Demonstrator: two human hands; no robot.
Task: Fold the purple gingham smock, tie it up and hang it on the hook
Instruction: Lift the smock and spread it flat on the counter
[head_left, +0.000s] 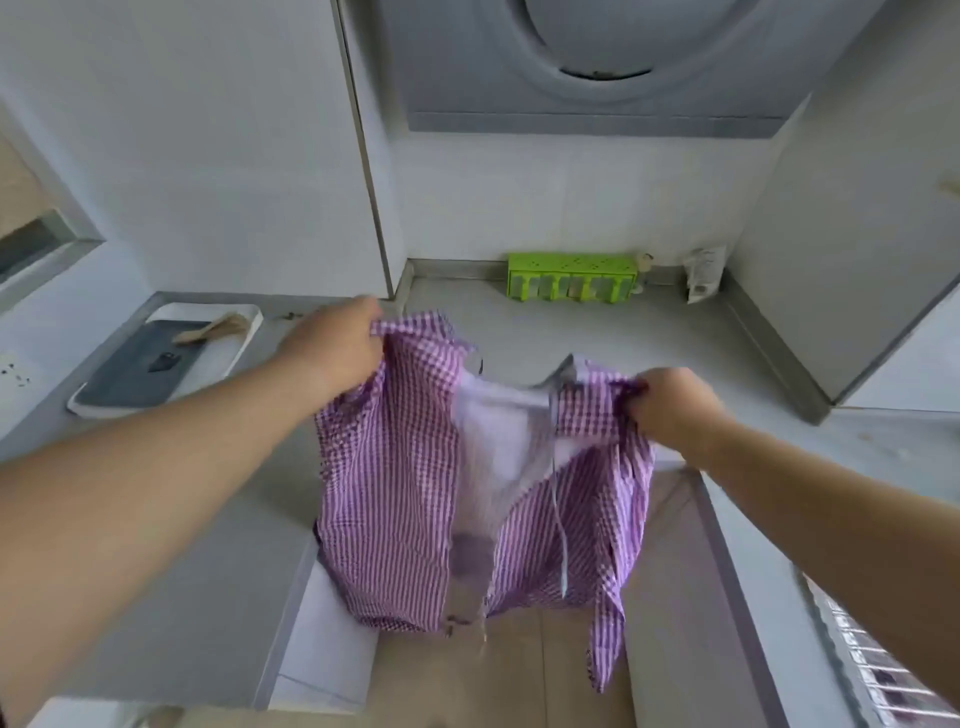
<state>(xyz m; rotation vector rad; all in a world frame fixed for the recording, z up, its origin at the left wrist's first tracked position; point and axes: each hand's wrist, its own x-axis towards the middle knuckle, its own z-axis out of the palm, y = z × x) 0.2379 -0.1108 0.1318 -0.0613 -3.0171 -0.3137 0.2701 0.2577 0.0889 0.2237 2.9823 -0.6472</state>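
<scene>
Above the bench (519, 322) corner I hold the purple gingham smock (395, 467) up by its top edge, left hand (337, 345) and right hand (670, 402) each in a pinching grip on cloth, so it hangs open and flat, I judge, for folding.

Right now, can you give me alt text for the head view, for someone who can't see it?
Two bare hands hold a purple gingham smock up by its top corners over a grey counter; the left hand and right hand each grip the cloth, and its pale lining and a thin tie show in the middle. Behind sit a green rack and, at left, a white tray.
</scene>
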